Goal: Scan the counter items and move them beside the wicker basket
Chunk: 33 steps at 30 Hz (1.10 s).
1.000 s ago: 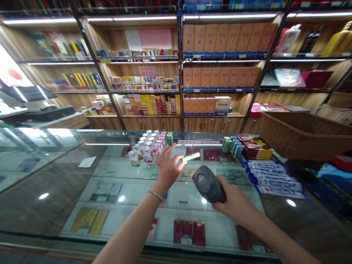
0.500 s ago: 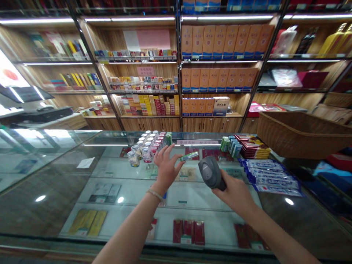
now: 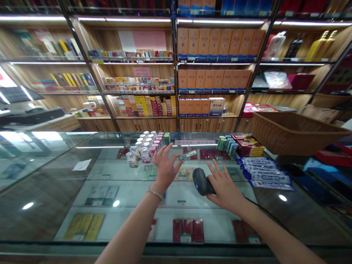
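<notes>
My left hand pinches a slim green pack of chewing gum between thumb and forefinger, above the glass counter; its other fingers are raised. In my right hand the grey barcode scanner lies between thumb and forefinger, while the remaining fingers stretch out. The scanner's head points left with a small blue light on it. Whether it rests on the glass, I cannot tell. Just beyond my left hand stand several white-lidded containers with pink-lidded ones and green containers beside them.
The glass counter has boxed goods inside. At its right are blue-white packets, stacked red-yellow packs, green and blue containers and a wicker basket. A paper lies left. Stocked shelves stand behind.
The scanner has moved down and left, and its head has turned to the left. Several fingers of my right hand have straightened off it. The gum pack stays in my left hand.
</notes>
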### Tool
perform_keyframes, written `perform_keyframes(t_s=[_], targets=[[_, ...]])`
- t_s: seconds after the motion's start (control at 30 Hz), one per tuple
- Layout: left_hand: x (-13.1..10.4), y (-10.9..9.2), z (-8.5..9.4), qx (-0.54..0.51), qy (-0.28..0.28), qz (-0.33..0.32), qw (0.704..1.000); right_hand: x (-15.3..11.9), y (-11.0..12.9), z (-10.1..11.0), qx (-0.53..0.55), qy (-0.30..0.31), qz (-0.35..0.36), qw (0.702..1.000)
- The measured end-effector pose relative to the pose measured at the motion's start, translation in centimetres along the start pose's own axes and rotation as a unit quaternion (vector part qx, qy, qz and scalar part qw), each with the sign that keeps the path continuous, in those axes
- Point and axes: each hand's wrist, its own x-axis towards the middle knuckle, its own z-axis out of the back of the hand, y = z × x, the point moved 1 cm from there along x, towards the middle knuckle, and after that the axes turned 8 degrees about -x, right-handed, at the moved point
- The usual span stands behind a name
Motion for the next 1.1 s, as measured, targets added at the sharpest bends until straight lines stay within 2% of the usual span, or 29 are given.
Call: perform_keyframes(t_s=[0.2,0.3,0.47,0.6,0.73,0.83,1.0,1.1], targets=[[0.1,-0.2,-0.1,-0.014,0.007,-0.005,1.0,-0.1,-1.3,0.8,0.051,0.093,0.029,0.994],[0.1,-0.5,0.0,-0.02,0.008,-0.01,1.0,1.3,-2.9,2.0,0.075,0.116,0.026,0.99],[0.1,-1.1,0.3,-0.023,0.001,-0.016,1.0,6.5,-4.4,3.7,0.068,0.029,-0.131,0.989],[0.1,-1.5,0.6,-0.02,-0.011,-0.026,0.999,8.7,-3.6,2.4,0.087,-0.026,-0.203,0.975],[0.1,-1.8,0.5,-0.019,-0.004,-0.034,0.999,8.5,-3.0,0.2,0.145,-0.067,-0.223,0.962],[0.0,-2.0,0.2,-0.016,-0.004,-0.046,0.999,8.2,-3.2,-0.7,0.183,-0.08,-0.218,0.955],[0.0,-2.5,0.0,-0.009,-0.005,-0.056,0.998,7.8,-3.3,-0.6,0.21,-0.101,-0.201,0.951],[0.1,-2.9,0.0,-0.007,0.008,-0.038,0.999,7.5,-3.2,0.0,0.21,-0.16,-0.173,0.949]])
